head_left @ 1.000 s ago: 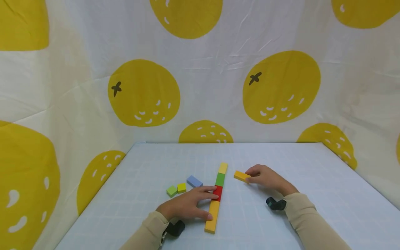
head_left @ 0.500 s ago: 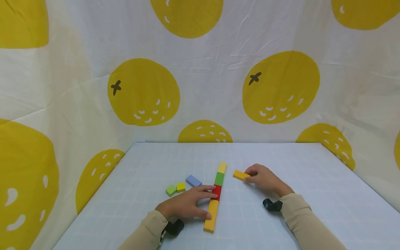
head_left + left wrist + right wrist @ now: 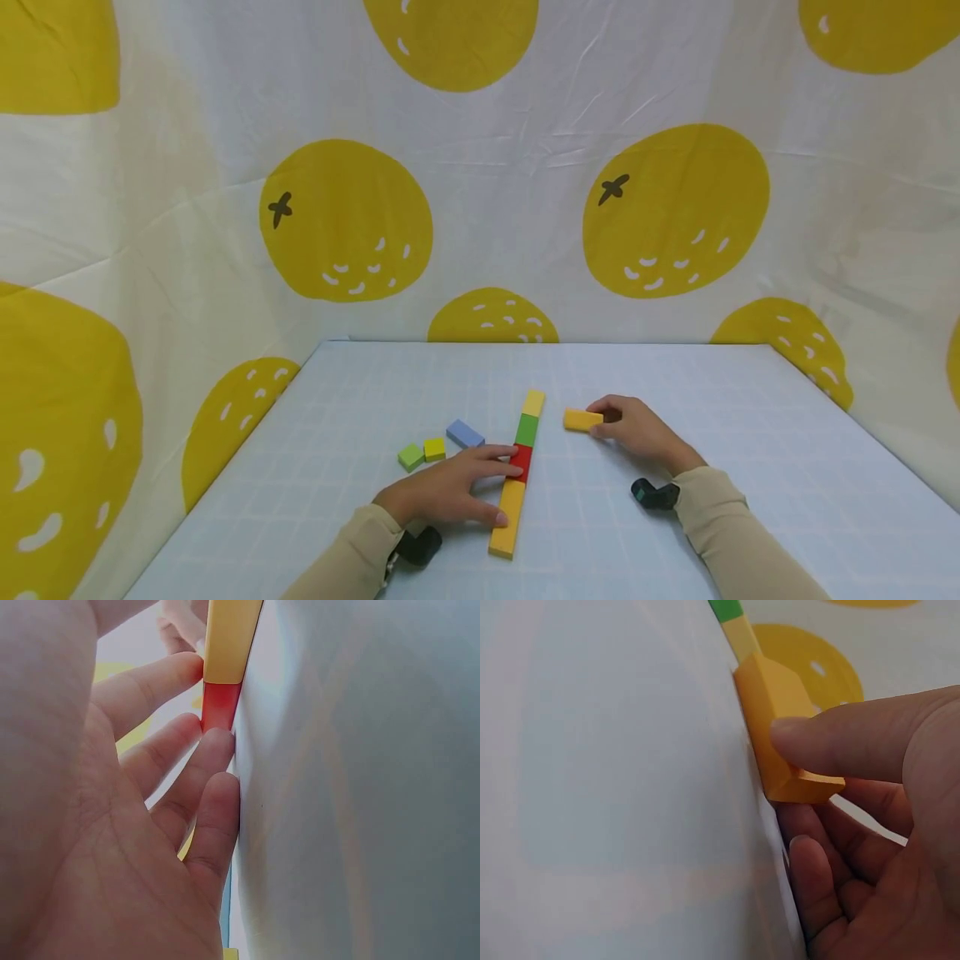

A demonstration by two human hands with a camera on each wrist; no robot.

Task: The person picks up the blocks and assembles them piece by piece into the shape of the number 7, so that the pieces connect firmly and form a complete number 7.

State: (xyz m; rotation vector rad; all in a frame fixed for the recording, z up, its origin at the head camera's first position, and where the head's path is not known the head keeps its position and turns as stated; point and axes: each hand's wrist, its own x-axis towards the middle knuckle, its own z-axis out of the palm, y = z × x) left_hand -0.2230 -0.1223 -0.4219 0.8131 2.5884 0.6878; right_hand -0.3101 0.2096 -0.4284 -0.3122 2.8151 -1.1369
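A row of blocks runs away from the person: a long orange block [image 3: 508, 521], a red block [image 3: 521, 463], a green block [image 3: 527, 430] and a pale yellow block [image 3: 533, 403]. My left hand [image 3: 442, 490] rests along the row's left side with its fingers fairly straight. Its fingertips touch the red block and its thumb touches the long orange one. To the right of the row's far end, my right hand [image 3: 637, 429] pinches a shorter orange block [image 3: 769, 727] between thumb and fingers, low over the table or on it.
Left of the row lie a blue block [image 3: 465, 432], a small yellow block [image 3: 434, 450] and a light green block [image 3: 411, 457]. The pale checked table [image 3: 360, 375] ends at a white curtain [image 3: 502, 192] printed with yellow fruit.
In my right hand the orange block has turned, from slanting to lying nearly crosswise in the head view. My left hand and the row stay in place.
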